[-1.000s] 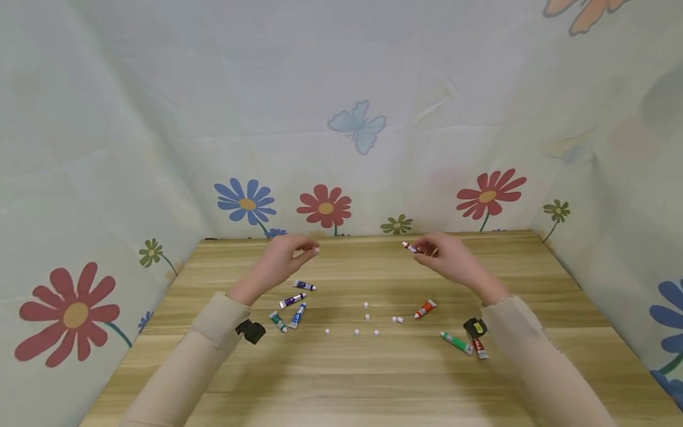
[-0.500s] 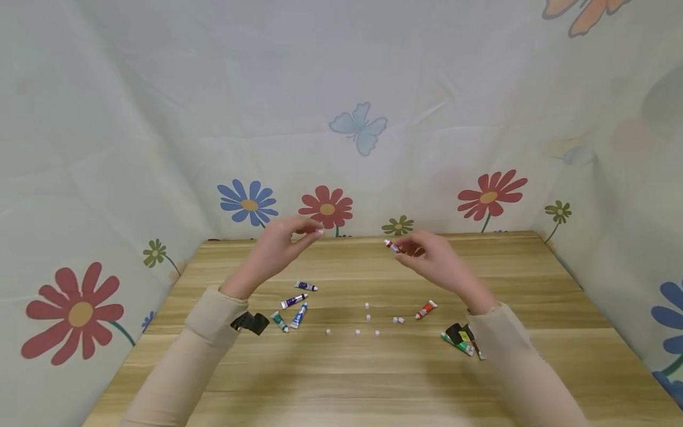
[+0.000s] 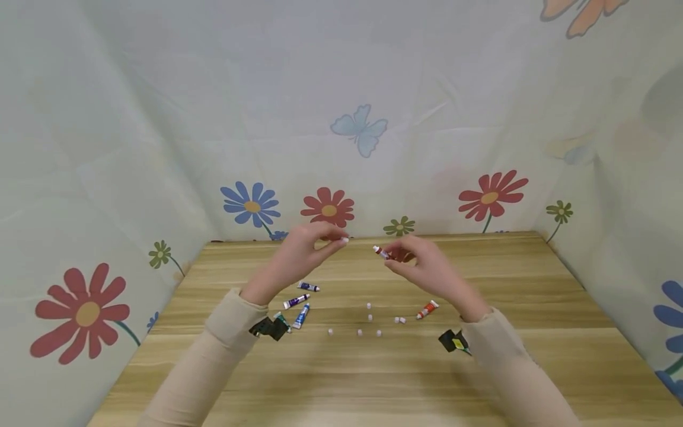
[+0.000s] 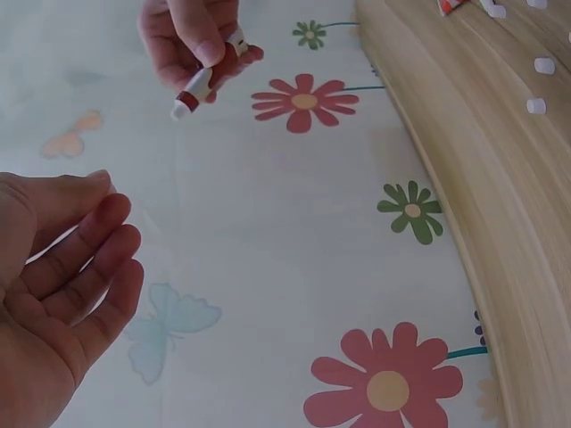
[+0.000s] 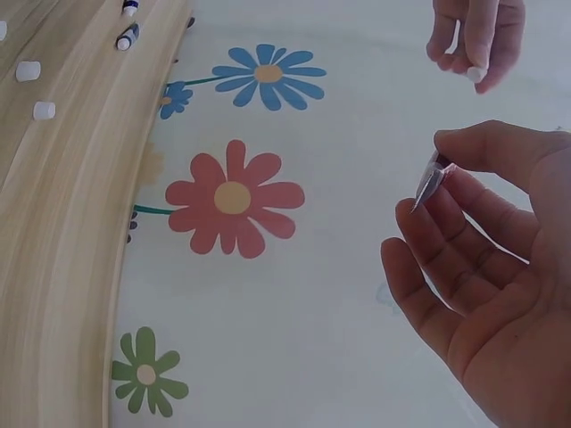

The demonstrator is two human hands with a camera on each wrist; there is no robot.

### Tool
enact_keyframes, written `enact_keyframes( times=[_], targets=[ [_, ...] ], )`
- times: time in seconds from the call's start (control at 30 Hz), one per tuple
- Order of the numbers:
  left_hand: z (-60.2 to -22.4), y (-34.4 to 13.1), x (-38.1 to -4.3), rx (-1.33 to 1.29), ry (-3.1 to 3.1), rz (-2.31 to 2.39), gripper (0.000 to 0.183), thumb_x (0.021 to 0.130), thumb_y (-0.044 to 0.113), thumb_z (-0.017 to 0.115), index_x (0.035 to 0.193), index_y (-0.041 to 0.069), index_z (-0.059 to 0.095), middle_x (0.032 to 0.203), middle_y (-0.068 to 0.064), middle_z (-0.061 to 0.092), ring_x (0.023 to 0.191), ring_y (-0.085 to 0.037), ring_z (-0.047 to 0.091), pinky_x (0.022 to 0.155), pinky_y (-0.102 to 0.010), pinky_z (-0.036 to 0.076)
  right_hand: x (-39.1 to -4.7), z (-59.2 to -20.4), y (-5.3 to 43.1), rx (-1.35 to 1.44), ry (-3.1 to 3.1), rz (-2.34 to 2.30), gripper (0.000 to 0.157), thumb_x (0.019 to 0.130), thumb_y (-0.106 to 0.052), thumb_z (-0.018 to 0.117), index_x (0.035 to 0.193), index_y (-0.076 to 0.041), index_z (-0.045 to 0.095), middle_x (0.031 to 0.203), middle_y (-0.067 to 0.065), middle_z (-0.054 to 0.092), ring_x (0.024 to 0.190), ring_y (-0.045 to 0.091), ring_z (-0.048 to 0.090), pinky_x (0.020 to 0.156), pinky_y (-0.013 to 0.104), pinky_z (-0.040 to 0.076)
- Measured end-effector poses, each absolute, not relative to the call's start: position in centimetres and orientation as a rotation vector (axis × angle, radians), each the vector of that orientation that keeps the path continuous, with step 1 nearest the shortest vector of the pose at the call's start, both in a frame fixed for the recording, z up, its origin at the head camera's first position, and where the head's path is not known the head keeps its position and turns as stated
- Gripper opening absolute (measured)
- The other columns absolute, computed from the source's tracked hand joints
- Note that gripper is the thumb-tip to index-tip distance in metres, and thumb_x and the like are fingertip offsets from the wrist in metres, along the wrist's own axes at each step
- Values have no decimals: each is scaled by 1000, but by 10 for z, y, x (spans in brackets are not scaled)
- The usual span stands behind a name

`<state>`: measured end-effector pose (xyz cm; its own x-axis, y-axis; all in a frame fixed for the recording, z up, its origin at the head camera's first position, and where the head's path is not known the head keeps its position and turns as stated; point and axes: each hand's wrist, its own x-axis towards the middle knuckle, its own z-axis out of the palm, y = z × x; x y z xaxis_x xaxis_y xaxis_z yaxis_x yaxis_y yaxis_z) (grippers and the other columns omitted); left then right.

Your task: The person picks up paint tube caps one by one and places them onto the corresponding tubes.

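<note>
Held up above the table, my left hand (image 3: 305, 254) pinches a small white cap (image 3: 345, 240) between thumb and forefinger; the cap also shows in the right wrist view as a white cap (image 5: 476, 75). My right hand (image 3: 421, 264) grips a dark red paint tube (image 3: 382, 253) with its white tip pointing toward the left hand. A short gap separates cap and tube. In the left wrist view the paint tube (image 4: 198, 87) slants down-left from the right hand's fingers. Seen from the right wrist, the tube's flat crimped end (image 5: 430, 183) lies between thumb and fingers.
On the wooden table (image 3: 341, 379) several white caps (image 3: 370, 318) lie scattered in the middle. Purple (image 3: 296, 301), blue (image 3: 301, 316) and green (image 3: 283, 321) tubes lie left, the green partly hidden by the wrist strap. An orange-red tube (image 3: 427, 309) lies right. A flowered cloth (image 3: 341, 118) hangs behind.
Both hands have moved toward each other, the left hand rightward with its white cap, the right hand leftward with the red tube. The loose tubes and caps stay where they were.
</note>
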<state>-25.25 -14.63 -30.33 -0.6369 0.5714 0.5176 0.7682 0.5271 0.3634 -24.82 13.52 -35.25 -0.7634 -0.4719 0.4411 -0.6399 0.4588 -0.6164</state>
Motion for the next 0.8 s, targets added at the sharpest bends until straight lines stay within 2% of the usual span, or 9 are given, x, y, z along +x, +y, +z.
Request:
enact_keyframes(
  times=[0.27, 0.5, 0.8],
  targets=[
    [-308, -135, -250, -1152, -2427, -839, 17, 96, 16, 70, 112, 10, 74, 105, 3, 73, 97, -9, 67, 87, -29, 55, -243, -349, 130, 1007, -2464, 1165, 19, 95, -17, 72, 113, -11, 72, 97, -8, 67, 86, 10, 61, 77, 32, 54],
    [-309, -128, -246, -1170, -2428, -870, 17, 96, 17, 70, 112, 9, 74, 105, 2, 73, 98, -11, 68, 87, -35, 56, -239, -348, 128, 1045, -2390, 1157, 18, 95, -17, 73, 112, -13, 72, 96, -7, 66, 84, 10, 60, 76, 35, 55],
    [-311, -123, -242, -1186, -2433, -924, 18, 96, 19, 71, 112, 12, 75, 104, 7, 73, 96, -4, 67, 85, -27, 55, -238, -349, 123, 1098, -2317, 1118, 18, 93, -14, 75, 111, -12, 73, 96, -8, 66, 83, 8, 59, 74, 30, 54]
  ],
)
